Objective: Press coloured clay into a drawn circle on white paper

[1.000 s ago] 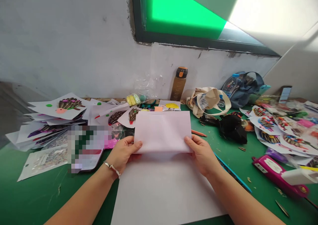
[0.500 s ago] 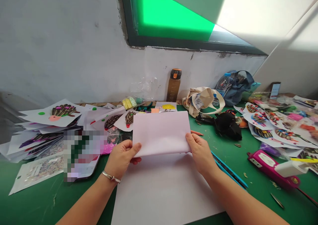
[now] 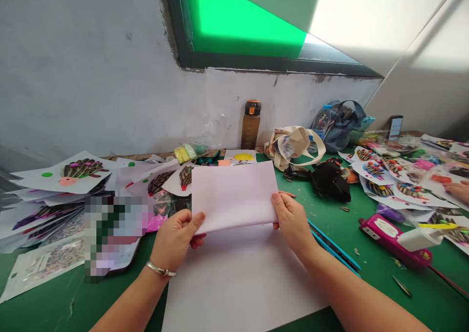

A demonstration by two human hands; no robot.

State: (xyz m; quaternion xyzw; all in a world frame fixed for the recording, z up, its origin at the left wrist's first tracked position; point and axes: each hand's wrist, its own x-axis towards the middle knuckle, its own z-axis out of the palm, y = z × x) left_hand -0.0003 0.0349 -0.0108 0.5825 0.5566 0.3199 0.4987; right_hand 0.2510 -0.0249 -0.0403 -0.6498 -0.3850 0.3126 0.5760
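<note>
A folded sheet of pale paper [image 3: 234, 192] is held up between my two hands, tilted toward me. My left hand [image 3: 178, 234] pinches its lower left corner, thumb on top and fingers underneath. On the other side, my right hand [image 3: 291, 219] grips the right edge near the bottom, thumb in front. Beneath the hands a large white sheet [image 3: 238, 278] lies on the green table [image 3: 98, 302]. Part of that sheet is covered by the folded paper and my forearms.
Left stand a stack of seed-decorated paper pictures [image 3: 73, 173] and a blurred phone-like object [image 3: 113, 239]. A bottle [image 3: 251, 126] stands by the wall. Rightward are a blue pen-like item [image 3: 335, 249], a black bag [image 3: 331, 180], a magenta power strip [image 3: 395, 239] and another person's hand [image 3: 459, 190].
The view has shifted slightly, so the surroundings sit a little further left. Both hands keep the same hold on the folded paper. Another person's hand shows more at the right edge.
</note>
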